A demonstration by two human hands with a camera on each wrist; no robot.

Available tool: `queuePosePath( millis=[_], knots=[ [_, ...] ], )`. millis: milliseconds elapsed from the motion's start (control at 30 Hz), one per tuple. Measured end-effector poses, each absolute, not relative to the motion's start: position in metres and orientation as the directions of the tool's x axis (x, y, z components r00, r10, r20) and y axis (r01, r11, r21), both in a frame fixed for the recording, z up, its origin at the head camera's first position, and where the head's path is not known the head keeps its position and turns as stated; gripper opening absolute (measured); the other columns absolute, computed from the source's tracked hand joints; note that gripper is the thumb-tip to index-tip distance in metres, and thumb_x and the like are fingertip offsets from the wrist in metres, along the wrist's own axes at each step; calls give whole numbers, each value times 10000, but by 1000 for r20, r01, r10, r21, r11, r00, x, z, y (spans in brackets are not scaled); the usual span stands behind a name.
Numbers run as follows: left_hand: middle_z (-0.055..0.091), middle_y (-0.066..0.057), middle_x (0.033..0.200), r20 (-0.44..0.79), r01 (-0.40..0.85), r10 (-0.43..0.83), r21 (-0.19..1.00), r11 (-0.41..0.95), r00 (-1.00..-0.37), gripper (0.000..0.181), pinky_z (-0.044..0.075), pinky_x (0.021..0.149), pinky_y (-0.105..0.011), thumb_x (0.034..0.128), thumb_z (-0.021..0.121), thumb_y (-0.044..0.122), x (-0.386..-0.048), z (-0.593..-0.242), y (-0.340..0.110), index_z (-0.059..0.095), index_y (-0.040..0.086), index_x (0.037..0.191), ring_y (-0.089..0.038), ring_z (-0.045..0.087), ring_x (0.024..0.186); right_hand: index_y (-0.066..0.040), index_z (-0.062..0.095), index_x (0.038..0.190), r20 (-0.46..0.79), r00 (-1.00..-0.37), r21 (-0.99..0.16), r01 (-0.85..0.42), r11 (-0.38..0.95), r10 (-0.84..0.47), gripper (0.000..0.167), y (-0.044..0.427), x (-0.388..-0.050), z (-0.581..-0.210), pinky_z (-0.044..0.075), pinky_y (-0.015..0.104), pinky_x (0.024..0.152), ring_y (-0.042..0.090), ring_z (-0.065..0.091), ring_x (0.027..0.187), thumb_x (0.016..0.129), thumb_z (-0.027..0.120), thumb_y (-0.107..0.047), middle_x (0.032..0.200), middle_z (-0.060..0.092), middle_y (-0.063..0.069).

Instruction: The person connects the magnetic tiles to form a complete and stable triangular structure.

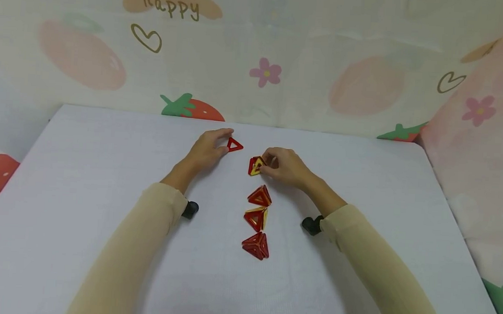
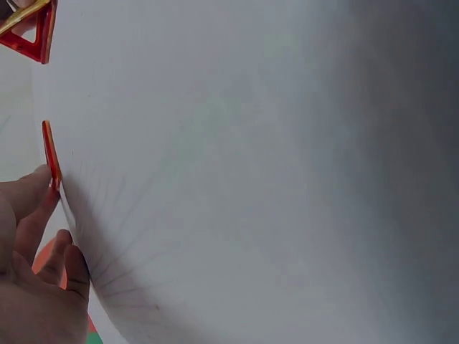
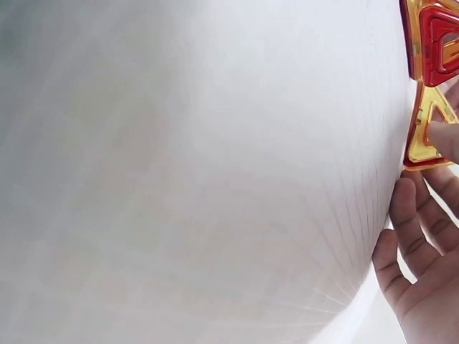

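My left hand [image 1: 207, 149] pinches a flat red triangle tile [image 1: 235, 145] by its left edge, between thumb and finger. The left wrist view shows the same tile [image 2: 51, 154] edge-on, close to the white surface. To the right, my right hand [image 1: 289, 167] holds a small red and yellow pyramid of triangle tiles [image 1: 256, 166]. Its thumb lies on the yellow side [image 3: 424, 140] in the right wrist view, while part of the pyramid is hidden by the fingers. The two hands are apart, with a gap between tile and pyramid.
Below the right hand, three triangle-tile pyramids stand in a column: an upper one [image 1: 260, 196], a middle one with a yellow side [image 1: 256, 219] and a red lower one [image 1: 256, 245]. A white table [image 1: 103, 177] lies under everything, with a patterned cloth [image 1: 310, 45] behind it.
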State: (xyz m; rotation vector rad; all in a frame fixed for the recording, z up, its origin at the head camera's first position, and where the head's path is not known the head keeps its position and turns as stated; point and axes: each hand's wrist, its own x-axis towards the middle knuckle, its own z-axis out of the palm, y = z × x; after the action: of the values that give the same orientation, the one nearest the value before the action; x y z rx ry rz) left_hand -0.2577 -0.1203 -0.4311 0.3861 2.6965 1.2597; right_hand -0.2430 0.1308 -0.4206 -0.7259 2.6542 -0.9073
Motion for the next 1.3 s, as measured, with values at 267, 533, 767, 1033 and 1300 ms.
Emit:
queuePosePath(
  millis=[267, 533, 767, 1033, 1300],
  knots=[
    [495, -121, 1479, -9, 192, 293, 737, 648, -956, 532, 275, 1161, -441, 969, 600, 21, -257, -430, -118, 474, 92, 1481, -299, 354, 1426, -55, 654, 1037, -71, -851, -621, -371, 690, -521, 171, 131, -242, -420, 461, 329, 767, 208, 577, 867, 931, 695, -183, 976, 655, 64],
    [539, -102, 1444, 4, 237, 344, 731, 639, -939, 515, 272, 1161, -445, 963, 583, -10, -256, -431, -119, 492, 70, 1463, -284, 384, 1412, -63, 649, 1020, -73, -850, -626, -368, 688, -521, 155, 130, -242, -421, 454, 324, 740, 208, 571, 842, 931, 693, -182, 950, 652, 63],
    [577, -125, 1395, -6, 247, 374, 741, 624, -928, 494, 317, 1141, -432, 959, 606, -1, -254, -429, -112, 507, 53, 1440, -270, 447, 1363, -71, 646, 1024, -76, -851, -630, -363, 687, -520, 159, 129, -242, -421, 454, 322, 748, 209, 565, 845, 928, 697, -187, 954, 651, 60],
    [627, -137, 1314, -12, 243, 378, 747, 619, -926, 460, 319, 1138, -438, 947, 613, -21, -251, -428, -108, 542, 47, 1396, -277, 475, 1317, -67, 643, 1039, -78, -851, -628, -362, 689, -519, 173, 129, -242, -419, 463, 323, 753, 213, 563, 855, 930, 697, -190, 970, 649, 65],
    [647, -140, 1279, 11, 303, 446, 747, 591, -895, 469, 304, 1145, -445, 917, 635, -50, -246, -433, -105, 558, 30, 1372, -274, 498, 1304, -73, 642, 1033, -84, -857, -627, -351, 696, -509, 165, 128, -241, -419, 461, 316, 755, 212, 556, 862, 931, 700, -190, 978, 643, 61]
  ],
)
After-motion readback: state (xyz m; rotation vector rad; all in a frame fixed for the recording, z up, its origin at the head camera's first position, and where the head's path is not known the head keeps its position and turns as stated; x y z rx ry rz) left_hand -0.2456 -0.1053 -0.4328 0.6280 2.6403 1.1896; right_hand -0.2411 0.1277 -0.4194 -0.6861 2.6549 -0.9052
